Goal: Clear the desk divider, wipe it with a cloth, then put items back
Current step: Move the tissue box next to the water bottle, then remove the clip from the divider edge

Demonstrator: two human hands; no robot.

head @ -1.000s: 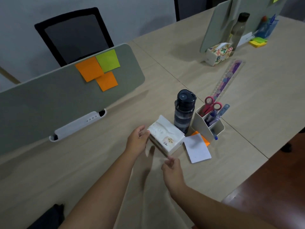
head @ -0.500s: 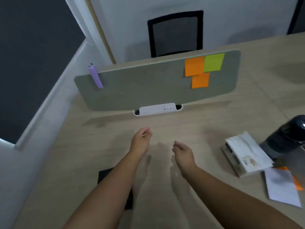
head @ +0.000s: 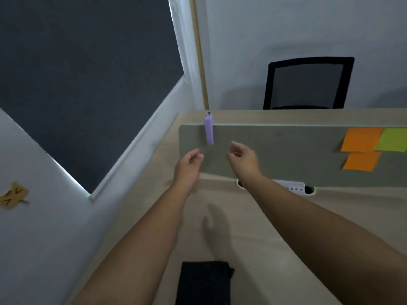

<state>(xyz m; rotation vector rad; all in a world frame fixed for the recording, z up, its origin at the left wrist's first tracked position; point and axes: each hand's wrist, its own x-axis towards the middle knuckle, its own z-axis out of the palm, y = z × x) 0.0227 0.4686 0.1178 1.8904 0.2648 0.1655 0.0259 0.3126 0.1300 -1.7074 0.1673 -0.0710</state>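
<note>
Both hands hang in front of the grey desk divider (head: pixel 286 155), empty: the left hand (head: pixel 188 166) has its fingers loosely curled toward the thumb with nothing between them, and the right hand (head: pixel 242 159) is also loosely curled, index finger raised a little, holding nothing. Between and just above them a purple clip-on item (head: pixel 208 128) hangs over the divider's top edge near its left end; it looks like a marker or a clip, but I cannot tell which. At the right of the panel two orange sticky notes (head: pixel 361 148) and a green sticky note (head: pixel 393 139) sit on its face, the notes touching or overlapping one another. A folded dark cloth (head: pixel 203 282) lies on the near part of the desk (head: pixel 253 227), well apart from the hands. The clearing step seems unfinished, and the purple item looks like the next thing to come off. The risk there is a pull straight toward the person: if it grips the top edge, that could rock the panel or snap the item loose so that it falls behind the divider on the far side, out of reach. Lifting it upward seems safer. Later, the notes could tear or curl if peeled fast from one corner, and wiping before they are off would crumple them.
</note>
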